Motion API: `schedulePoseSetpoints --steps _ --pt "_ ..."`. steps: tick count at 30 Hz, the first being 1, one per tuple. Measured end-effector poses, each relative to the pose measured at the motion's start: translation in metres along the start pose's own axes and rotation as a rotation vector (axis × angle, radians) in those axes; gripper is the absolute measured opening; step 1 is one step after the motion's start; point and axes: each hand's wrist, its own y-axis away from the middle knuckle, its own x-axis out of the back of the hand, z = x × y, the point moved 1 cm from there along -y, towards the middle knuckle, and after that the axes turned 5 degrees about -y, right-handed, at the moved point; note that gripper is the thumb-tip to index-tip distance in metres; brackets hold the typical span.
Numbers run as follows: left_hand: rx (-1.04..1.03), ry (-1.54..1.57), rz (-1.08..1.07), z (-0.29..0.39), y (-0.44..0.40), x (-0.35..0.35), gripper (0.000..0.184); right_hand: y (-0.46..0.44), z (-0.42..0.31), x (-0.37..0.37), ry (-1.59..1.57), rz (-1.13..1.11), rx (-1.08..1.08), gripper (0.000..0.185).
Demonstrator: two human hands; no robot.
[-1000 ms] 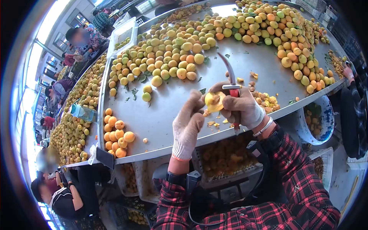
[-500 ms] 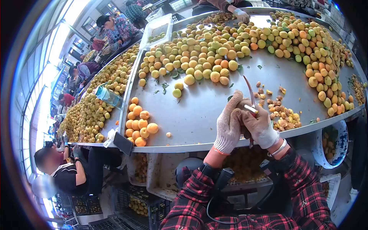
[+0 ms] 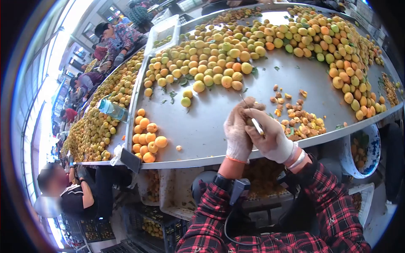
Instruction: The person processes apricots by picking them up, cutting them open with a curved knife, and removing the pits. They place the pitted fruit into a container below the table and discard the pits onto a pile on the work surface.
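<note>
Knife [image 3: 257, 126] gripped in the right hand [image 3: 272, 137], close against the left hand [image 3: 237, 128] above the table [image 3: 198, 126], looks light and stiff, best held well behind its thin blade [image 3: 243, 100], though I can't tell from here whether the left hand clasps anything.

Red-black plaid sleeves [image 3: 333, 204], soiled white gloves [image 3: 277, 143], dark wristband [image 3: 222, 181]

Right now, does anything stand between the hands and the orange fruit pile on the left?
Only a small pale piece lies between the hands and the orange fruit pile, nearer the pile; otherwise bare tabletop.
</note>
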Motion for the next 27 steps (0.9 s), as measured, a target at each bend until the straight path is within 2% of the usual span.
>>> schedulePoseSetpoints --steps 1,2,5,6,8,9,11,12,14,16,18,19,20,22,23,24,26,27 --pt "-0.035 -0.021 0.034 0.003 -0.002 -0.002 0.042 -0.001 -0.003 0.005 -0.043 -0.032 -0.081 0.033" --pt "-0.071 -0.043 0.069 0.005 -0.002 -0.002 0.042 -0.004 -0.001 0.005 -0.077 0.011 0.001 0.034" --pt "-0.008 0.024 0.185 0.005 -0.005 0.010 0.040 -0.005 -0.007 0.019 -0.547 -0.017 -0.507 0.027" --pt "-0.075 -0.026 0.171 0.004 -0.005 0.015 0.041 -0.008 -0.010 0.027 -0.670 -0.017 -0.525 0.027" --pt "-0.098 -0.119 0.228 0.003 -0.004 0.010 0.047 -0.016 -0.021 0.040 -0.652 0.010 -0.656 0.028" --pt "-0.096 -0.117 0.225 0.004 -0.003 0.011 0.047 -0.018 -0.018 0.042 -0.649 0.014 -0.657 0.028" --pt "0.058 -0.107 -0.073 0.007 0.000 0.014 0.052 -0.017 -0.009 0.045 -0.635 0.043 -0.669 0.028" --pt "0.066 -0.105 -0.075 0.008 0.003 0.015 0.052 -0.018 -0.006 0.044 -0.633 0.049 -0.675 0.028" --pt "0.164 -0.066 -0.141 0.017 0.012 0.004 0.036 -0.023 -0.002 0.044 -0.747 0.201 -0.550 0.030" --pt "0.159 -0.157 -0.184 0.021 0.016 -0.002 0.036 -0.023 0.004 0.058 -0.735 0.179 -0.567 0.029" --pt "-0.360 -0.946 -0.460 0.007 0.006 0.030 0.035 -0.023 0.004 0.064 -0.831 0.186 -0.590 0.029" --pt "-0.363 -0.988 -0.392 -0.008 -0.001 0.053 0.032 -0.024 -0.003 0.064 -0.873 0.183 -0.600 0.029" --pt "-0.362 -0.989 -0.389 -0.002 0.003 0.033 0.032 -0.023 -0.006 0.060 -0.875 0.181 -0.601 0.029" --pt "0.093 0.014 -0.114 0.001 0.012 -0.005 0.031 -0.021 -0.013 0.047 -0.676 0.021 -0.553 0.030" --pt "0.160 0.080 -0.262 -0.002 0.014 0.003 0.036 -0.016 -0.005 0.035 -0.607 -0.072 -0.413 0.032" --pt "0.223 0.173 -0.046 -0.012 0.016 0.005 0.043 -0.010 0.002 0.021 -0.395 -0.132 -0.329 0.034" --pt "-0.087 -0.231 -0.086 -0.008 0.011 -0.007 0.044 -0.007 0.008 0.012 -0.116 -0.090 -0.038 0.034" --pt "-0.084 -0.231 -0.084 -0.010 0.011 -0.001 0.044 -0.005 0.012 0.011 -0.117 -0.092 -0.042 0.034"
